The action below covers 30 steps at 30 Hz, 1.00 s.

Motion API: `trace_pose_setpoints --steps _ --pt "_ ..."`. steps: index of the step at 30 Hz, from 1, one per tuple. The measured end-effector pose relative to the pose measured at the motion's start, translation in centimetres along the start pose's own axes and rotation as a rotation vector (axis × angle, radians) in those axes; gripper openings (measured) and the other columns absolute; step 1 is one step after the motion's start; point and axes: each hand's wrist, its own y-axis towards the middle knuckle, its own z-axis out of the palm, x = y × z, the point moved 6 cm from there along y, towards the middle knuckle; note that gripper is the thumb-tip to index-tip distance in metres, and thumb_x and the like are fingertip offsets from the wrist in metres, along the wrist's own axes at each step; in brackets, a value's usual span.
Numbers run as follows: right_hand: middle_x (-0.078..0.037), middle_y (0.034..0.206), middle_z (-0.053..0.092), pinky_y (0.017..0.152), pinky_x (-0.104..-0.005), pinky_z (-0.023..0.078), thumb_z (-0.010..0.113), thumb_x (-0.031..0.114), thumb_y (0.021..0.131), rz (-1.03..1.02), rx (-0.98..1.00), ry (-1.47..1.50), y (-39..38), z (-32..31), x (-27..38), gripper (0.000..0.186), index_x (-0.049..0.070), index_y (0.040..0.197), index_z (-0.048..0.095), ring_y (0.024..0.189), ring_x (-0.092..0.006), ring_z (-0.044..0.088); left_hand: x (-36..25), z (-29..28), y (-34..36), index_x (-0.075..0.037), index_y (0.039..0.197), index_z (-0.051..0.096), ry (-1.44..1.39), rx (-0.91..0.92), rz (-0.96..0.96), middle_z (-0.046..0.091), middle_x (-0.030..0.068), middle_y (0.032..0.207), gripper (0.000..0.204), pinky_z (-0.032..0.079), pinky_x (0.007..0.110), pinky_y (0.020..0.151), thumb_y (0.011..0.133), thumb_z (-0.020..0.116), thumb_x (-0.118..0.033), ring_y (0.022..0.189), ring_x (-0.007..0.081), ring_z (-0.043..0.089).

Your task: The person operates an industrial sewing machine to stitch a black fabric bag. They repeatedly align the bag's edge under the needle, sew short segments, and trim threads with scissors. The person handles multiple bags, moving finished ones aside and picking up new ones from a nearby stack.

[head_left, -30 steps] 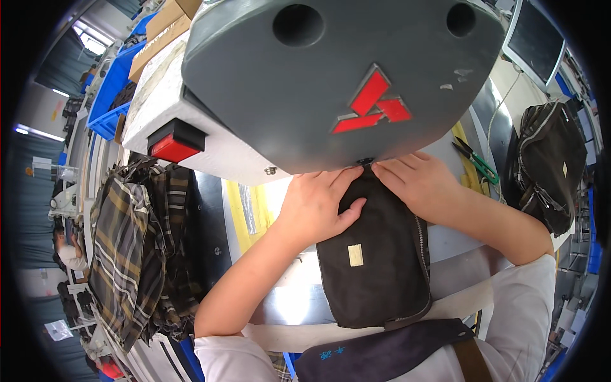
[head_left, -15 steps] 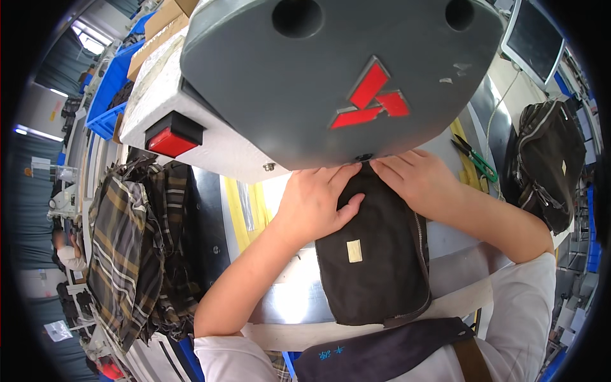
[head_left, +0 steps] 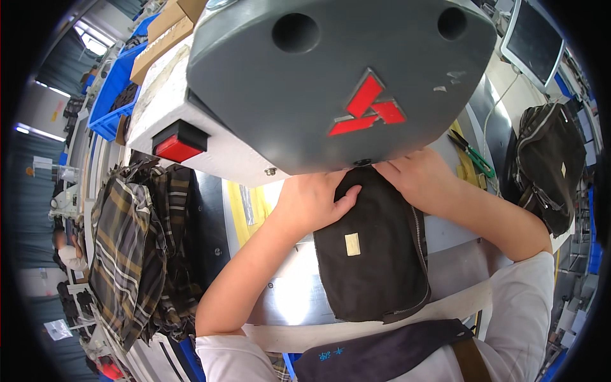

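A dark brown fabric pouch piece (head_left: 375,267) with a zipper along its right edge and a small pale label lies in front of me, its far end under the grey sewing machine head (head_left: 305,95). My left hand (head_left: 315,200) rests flat on the pouch's far left part, open, thumb stretched out on the cloth; its other fingertips are hidden by the machine. On the far right edge, my right hand (head_left: 423,181) is closed over the pouch. Its thumb is out of sight and its fingertips disappear under the machine head. The needle area is hidden.
Plaid fabric pieces (head_left: 124,254) are piled at the left. To the right lie green-handled snips (head_left: 474,156) and another dark zipped bag (head_left: 550,165). A screen (head_left: 533,41) stands at the far right, a blue bin (head_left: 114,102) at the far left.
Both hands have slid slightly further under the machine head, hiding more of their fingers. The pouch has shifted a little away from me with them. The whole view has tilted slightly.
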Motion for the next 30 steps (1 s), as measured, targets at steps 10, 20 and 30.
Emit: trace_pose_setpoints --steps 10,20,30 --pt "-0.008 0.098 0.062 0.073 -0.0313 0.054 0.060 0.011 0.076 0.018 0.018 0.010 -0.2 0.2 0.1 0.026 0.001 0.100 0.062 0.093 -0.0204 0.063 0.0 -0.1 -0.2 -0.009 0.111 0.067 -0.010 0.020 -0.026 0.065 0.0116 0.100 0.038 0.053 0.040 0.076 0.079 0.071 -0.031 0.091 0.0303 0.063" --pt "-0.006 0.091 0.057 0.068 -0.0321 0.053 0.060 0.011 0.077 0.261 -0.070 0.047 -0.5 0.7 1.2 0.017 0.005 0.092 0.058 0.086 -0.0211 0.058 -0.5 -1.9 -1.3 -0.007 0.102 0.069 -0.019 0.009 -0.013 0.063 0.0126 0.100 0.029 0.050 0.041 0.078 0.079 0.073 -0.023 0.091 0.0310 0.061" --pt "-0.006 0.090 0.056 0.066 -0.0367 0.051 0.070 0.007 0.076 0.205 -0.121 0.278 -3.3 -1.3 3.7 0.018 0.007 0.090 0.058 0.086 -0.0261 0.058 -1.1 0.3 -1.8 0.000 0.103 0.065 -0.343 0.239 -0.590 0.060 0.0129 0.068 0.027 0.046 0.036 0.061 0.086 0.067 -0.022 0.061 0.0266 0.058"
